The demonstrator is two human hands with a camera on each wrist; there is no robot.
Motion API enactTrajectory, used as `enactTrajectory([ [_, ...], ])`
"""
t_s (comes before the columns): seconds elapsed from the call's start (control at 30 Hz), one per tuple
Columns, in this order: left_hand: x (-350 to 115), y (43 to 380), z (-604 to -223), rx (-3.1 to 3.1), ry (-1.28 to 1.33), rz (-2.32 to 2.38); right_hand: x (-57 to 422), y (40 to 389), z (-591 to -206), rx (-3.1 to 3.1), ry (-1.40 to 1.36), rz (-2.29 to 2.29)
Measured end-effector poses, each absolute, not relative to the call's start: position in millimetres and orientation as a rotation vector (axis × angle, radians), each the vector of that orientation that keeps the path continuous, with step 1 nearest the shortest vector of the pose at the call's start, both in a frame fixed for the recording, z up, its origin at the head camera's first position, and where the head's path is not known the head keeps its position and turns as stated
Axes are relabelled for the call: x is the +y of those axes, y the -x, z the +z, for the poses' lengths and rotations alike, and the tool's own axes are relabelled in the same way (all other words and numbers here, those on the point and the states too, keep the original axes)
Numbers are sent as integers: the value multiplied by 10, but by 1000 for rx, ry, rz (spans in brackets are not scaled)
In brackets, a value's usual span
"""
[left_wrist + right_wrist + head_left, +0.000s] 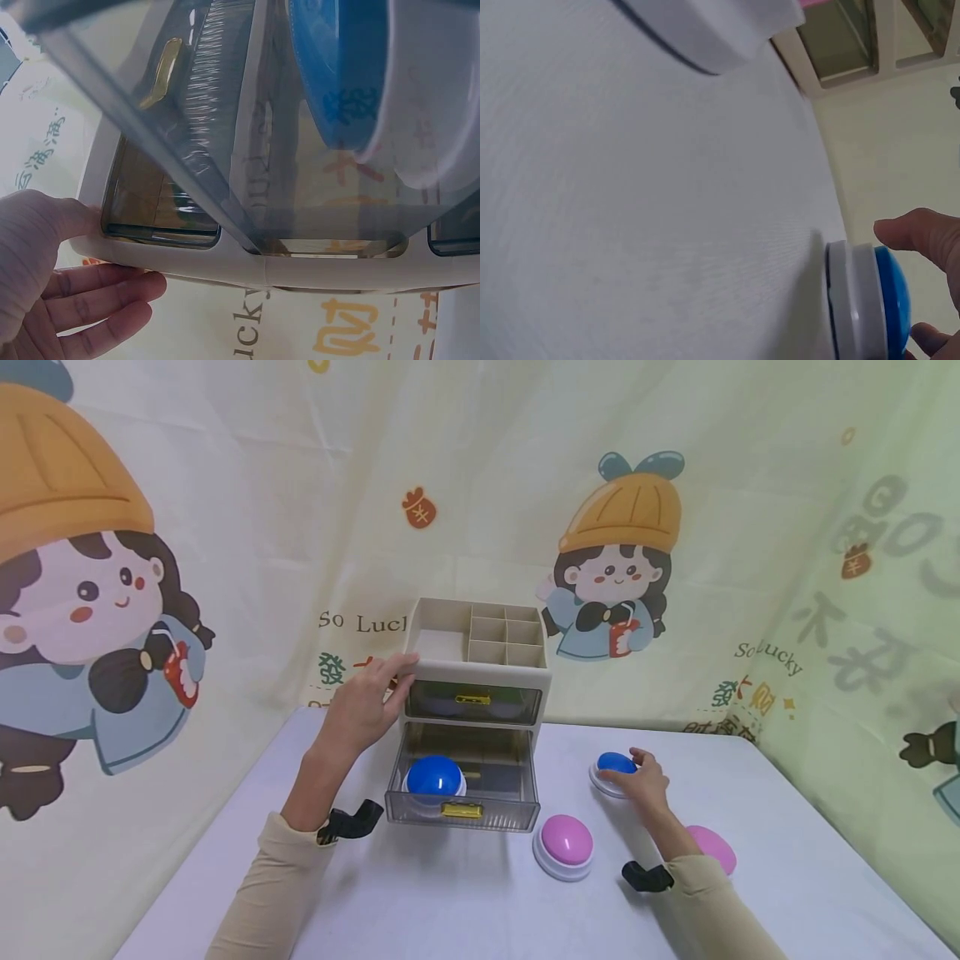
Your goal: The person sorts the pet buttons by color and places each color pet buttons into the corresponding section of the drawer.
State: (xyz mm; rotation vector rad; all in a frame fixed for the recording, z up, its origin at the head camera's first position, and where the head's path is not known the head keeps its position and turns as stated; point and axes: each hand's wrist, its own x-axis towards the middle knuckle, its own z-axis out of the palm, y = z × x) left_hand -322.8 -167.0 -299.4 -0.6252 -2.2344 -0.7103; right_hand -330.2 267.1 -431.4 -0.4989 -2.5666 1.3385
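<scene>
My left hand [360, 706] touches the upper left corner of a small beige drawer cabinet [480, 675]. In the left wrist view its thumb rests at the frame, and the other fingers extend fairly straight along the outside. The cabinet's lower clear drawer [495, 817] is pulled out, and a blue dome button [435, 775] with a white base sits inside it. My right hand [647, 781] is spread around another blue dome button [617, 762] on the table. In the right wrist view, the thumb stands slightly apart from that button [894, 300]; contact by the other fingers is unclear.
A pink dome button [567, 841] stands on the white table [480, 910] in front of the cabinet's right side. Another pink button [712, 850] is partly behind my right forearm. The upper drawer [498, 703] is closed, with dim round shapes inside. Compartments [487, 653] top the cabinet.
</scene>
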Motion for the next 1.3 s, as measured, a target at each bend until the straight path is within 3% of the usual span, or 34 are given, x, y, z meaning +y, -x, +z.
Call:
enactTrajectory([
  [0.7, -1670, 3230, -3017, -2243, 630, -715, 2664, 3287, -4407, -2569, 566, 1367],
  [1.3, -1667, 3217, -2994, -2248, 625, -724, 2580, 2991, -4193, -2536, 385, 1500],
])
